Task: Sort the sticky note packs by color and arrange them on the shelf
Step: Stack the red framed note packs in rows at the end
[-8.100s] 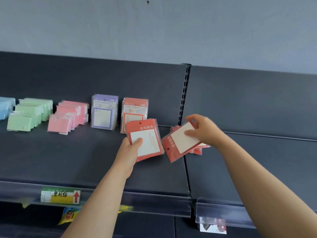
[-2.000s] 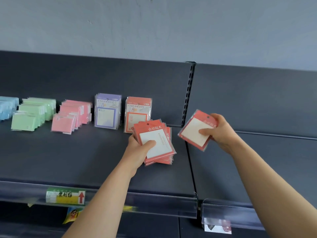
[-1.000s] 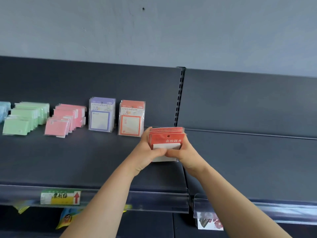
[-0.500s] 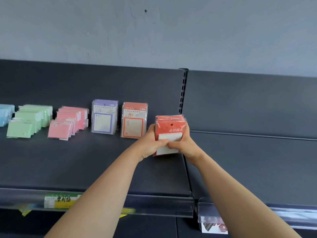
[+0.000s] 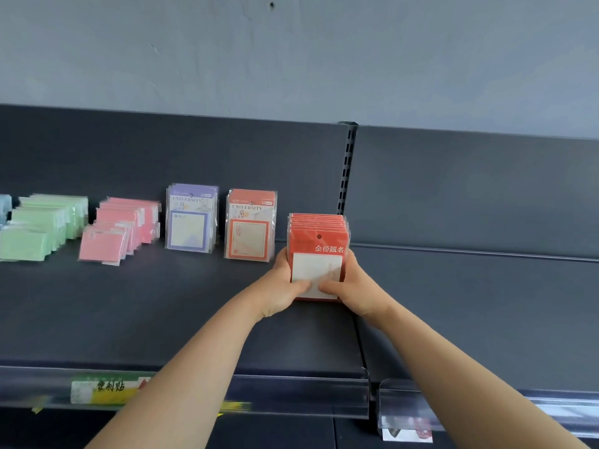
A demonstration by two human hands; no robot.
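Two bare forearms (image 5: 201,361), uncovered as far as visible; bare hands: left hand (image 5: 279,288), right hand (image 5: 355,291).

Both bare arms reach forward and converge. Left hand (image 5: 279,288) and right hand (image 5: 355,291) grip the red pack stack (image 5: 319,244) from either side, thumbs pressed on its front.

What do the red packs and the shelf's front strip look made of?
Red packs: paper or card in glossy clear film, judging by edge sheen and punched hang hole. Front strip: probably clear plastic; the label shows through it.
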